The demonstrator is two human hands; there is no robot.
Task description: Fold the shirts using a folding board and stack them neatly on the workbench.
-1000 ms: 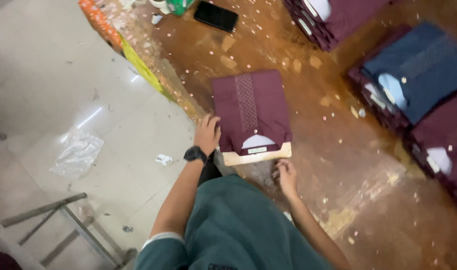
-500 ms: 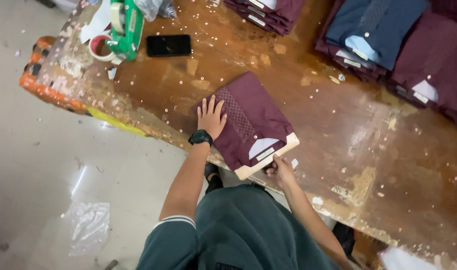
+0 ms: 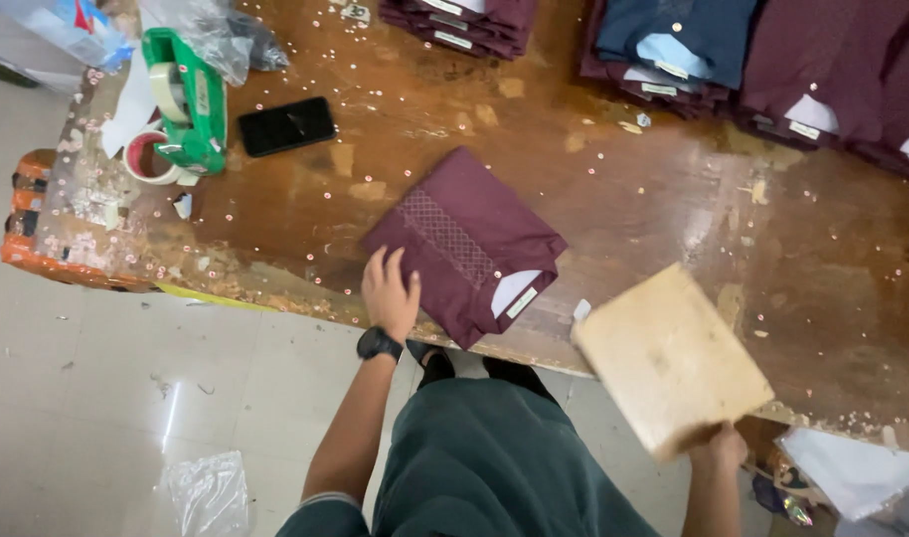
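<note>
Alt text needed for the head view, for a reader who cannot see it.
Left hand rests on a folded maroon shirt at the edge of a worn wooden table; right hand holds a cardboard sheet. Shirt stacks, phone, tape dispenser behind.

Bare table [image 3: 673, 199] lies open around the folded maroon shirt [image 3: 464, 244]; shirt stacks [image 3: 752, 60] crowd the far edge.

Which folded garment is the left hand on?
The lone maroon folded garment at the table's near edge, under the left hand. The other folded garments sit in stacks along the far side.
</note>
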